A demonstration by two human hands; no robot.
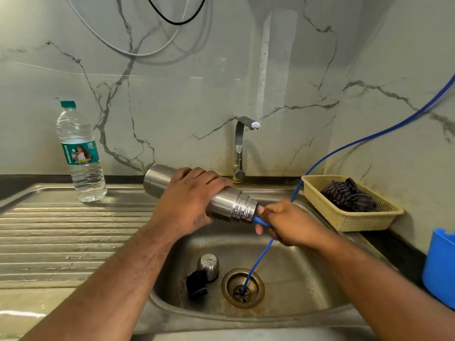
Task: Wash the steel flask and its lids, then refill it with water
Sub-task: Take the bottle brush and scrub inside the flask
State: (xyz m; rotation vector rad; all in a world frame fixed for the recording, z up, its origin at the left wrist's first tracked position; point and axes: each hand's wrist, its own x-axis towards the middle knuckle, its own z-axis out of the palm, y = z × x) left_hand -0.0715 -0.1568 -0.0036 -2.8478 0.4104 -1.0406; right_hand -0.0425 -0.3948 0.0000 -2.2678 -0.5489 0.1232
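Note:
My left hand (pixel 189 200) grips the steel flask (pixel 229 205), held nearly level over the sink with its threaded mouth pointing right. My right hand (pixel 285 225) pinches a thin blue tube (pixel 261 222) at the flask's mouth. Another blue tube (pixel 256 264) runs from behind that hand down into the drain (pixel 242 287). On the sink floor lie the steel cup lid (pixel 208 265) and, beside it, the black inner lid (pixel 195 284).
A tap (pixel 242 146) stands behind the sink (pixel 307 279). A plastic water bottle (pixel 80 153) stands on the ribbed draining board at left. At right are a beige basket (pixel 349 217) with a dark cloth and a blue container (pixel 440 264).

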